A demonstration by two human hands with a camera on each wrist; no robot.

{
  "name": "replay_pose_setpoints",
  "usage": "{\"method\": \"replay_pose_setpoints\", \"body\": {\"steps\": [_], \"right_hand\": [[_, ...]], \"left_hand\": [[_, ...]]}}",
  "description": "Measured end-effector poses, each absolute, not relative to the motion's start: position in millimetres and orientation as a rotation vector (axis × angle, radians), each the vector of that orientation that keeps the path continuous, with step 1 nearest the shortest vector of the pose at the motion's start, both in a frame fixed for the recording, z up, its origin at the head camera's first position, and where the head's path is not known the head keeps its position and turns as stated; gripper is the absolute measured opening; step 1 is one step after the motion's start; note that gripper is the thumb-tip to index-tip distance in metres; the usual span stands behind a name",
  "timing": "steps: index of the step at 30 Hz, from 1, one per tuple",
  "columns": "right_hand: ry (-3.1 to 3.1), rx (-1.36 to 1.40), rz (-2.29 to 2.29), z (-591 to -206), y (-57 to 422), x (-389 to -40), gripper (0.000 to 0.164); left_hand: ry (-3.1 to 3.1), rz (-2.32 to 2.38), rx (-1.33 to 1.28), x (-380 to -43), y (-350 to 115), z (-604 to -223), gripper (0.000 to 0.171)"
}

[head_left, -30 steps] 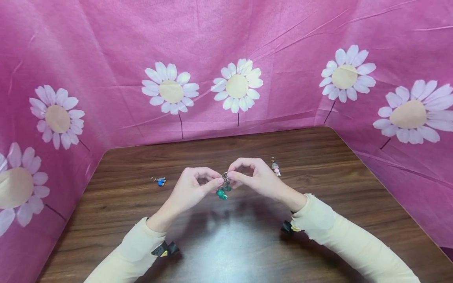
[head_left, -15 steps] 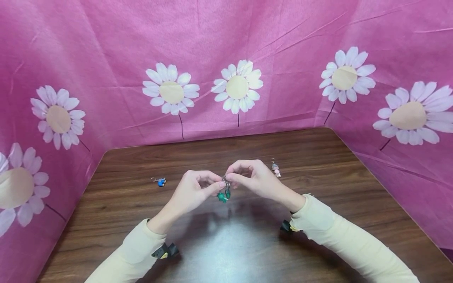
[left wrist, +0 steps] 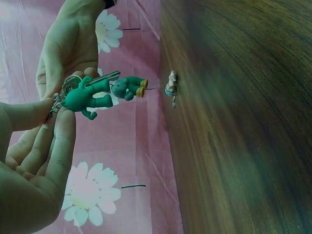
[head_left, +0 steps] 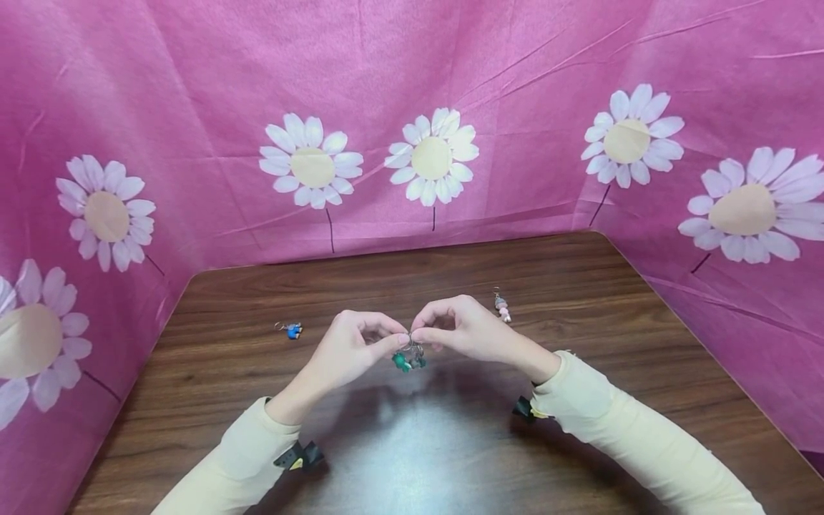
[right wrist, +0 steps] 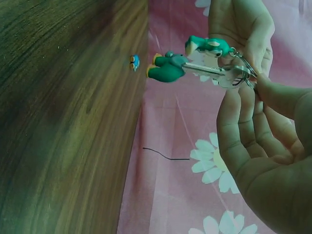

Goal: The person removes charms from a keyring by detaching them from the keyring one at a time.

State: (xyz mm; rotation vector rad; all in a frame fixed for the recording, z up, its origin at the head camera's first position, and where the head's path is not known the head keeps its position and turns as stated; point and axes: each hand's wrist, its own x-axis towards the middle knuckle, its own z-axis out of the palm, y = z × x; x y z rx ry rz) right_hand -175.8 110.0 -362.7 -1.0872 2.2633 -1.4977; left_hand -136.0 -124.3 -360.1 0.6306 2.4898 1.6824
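Above the middle of the table, my left hand (head_left: 347, 347) and right hand (head_left: 470, 330) meet fingertip to fingertip. Thumb and fingers of each pinch metal key rings (right wrist: 247, 74) bunched between them. From the rings hangs a bright green figure keychain (left wrist: 80, 99), along with a silver key (right wrist: 207, 69). A second, darker green figure (right wrist: 168, 67) with yellow feet hangs lowest, beyond the key. Fingertips hide part of the rings, and which ring each hand pinches I cannot tell.
On the wooden table (head_left: 225, 400), a blue figure keychain (head_left: 293, 331) lies to the left. A pink and grey figure keychain (head_left: 503, 309) lies behind the right hand. Pink cloth with printed daisies (head_left: 431, 157) surrounds the table's back and sides.
My right hand has come slightly lower, its fingertips now level with the left hand's. The hanging figures have dropped a little and swung apart. Both keychains on the table stay put.
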Motion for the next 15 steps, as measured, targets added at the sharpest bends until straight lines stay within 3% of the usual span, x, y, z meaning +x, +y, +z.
{"method": "replay_pose_setpoints", "body": {"steps": [6,15], "right_hand": [[2.241,-1.03,-1.567,-366,110,-174,0.013],[2.254,-1.072,-1.668,-376,110,-172,0.01]], "left_hand": [[2.459,1.785,0.611,-137,-125,-357,0.008],[2.394,1.87,0.565,-139,-125,-356,0.009]]}}
